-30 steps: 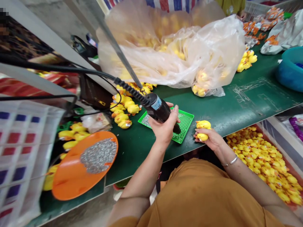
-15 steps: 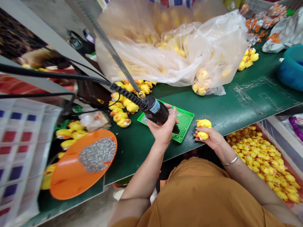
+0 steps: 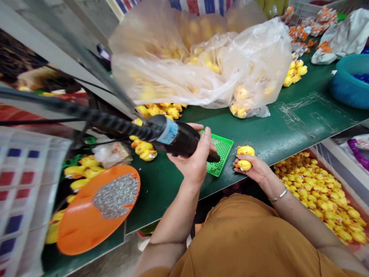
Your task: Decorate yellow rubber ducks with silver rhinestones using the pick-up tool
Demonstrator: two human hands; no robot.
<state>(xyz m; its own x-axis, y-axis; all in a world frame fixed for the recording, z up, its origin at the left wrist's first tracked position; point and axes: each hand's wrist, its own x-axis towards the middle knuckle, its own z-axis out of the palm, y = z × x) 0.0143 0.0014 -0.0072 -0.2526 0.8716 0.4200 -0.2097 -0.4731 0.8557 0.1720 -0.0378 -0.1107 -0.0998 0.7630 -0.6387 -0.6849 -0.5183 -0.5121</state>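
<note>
My left hand [image 3: 194, 157] is wrapped round a black power screwdriver [image 3: 181, 138] with a ribbed cable sleeve. Its tip points down to the right, over a green perforated tray [image 3: 223, 150] that holds small metal pieces. To the right of the tray, my right hand [image 3: 255, 167] holds a yellow toy duck [image 3: 244, 165] between its fingers. Another yellow duck [image 3: 245, 150] is right beside it, against the fingers; whether the hand grips that one too is unclear.
An orange dish [image 3: 86, 215] of small screws lies at the left. Plastic bags [image 3: 201, 73] of ducks stand behind. A blue bowl [image 3: 346, 86] is at the right, above a bin full of ducks [image 3: 323, 196]. More ducks [image 3: 147, 151] lie left of the tray.
The screwdriver in my left hand has tilted flatter, its rear end moving left and nearer the camera. My right hand still holds the duck. The view has shifted slightly.
</note>
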